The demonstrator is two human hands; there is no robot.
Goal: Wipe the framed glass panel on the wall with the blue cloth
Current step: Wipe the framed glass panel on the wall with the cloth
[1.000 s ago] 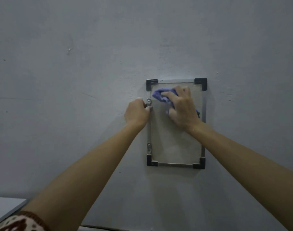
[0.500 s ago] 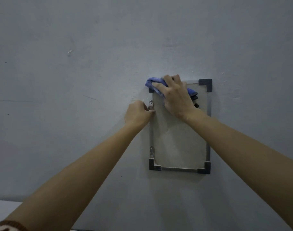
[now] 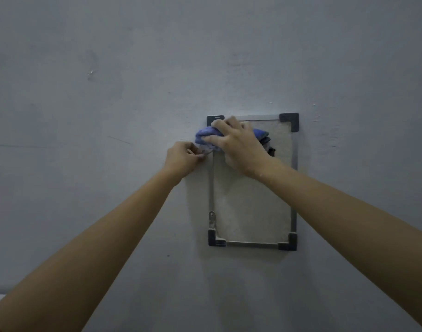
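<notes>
- Grey wall: bare backdrop.
- Left hand: fingers pinched on left edge of framed glass panel, likely steadying it.
- Blue cloth: bunched at panel's top-left corner.
- Right hand: fingers clamped over cloth, pressing it for wiping.

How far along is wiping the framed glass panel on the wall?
Nothing looks clearly finished. The right hand presses the blue cloth on the top left corner of the framed glass panel while the left hand pinches its left edge. The hazy lower glass is left to wipe.
</notes>
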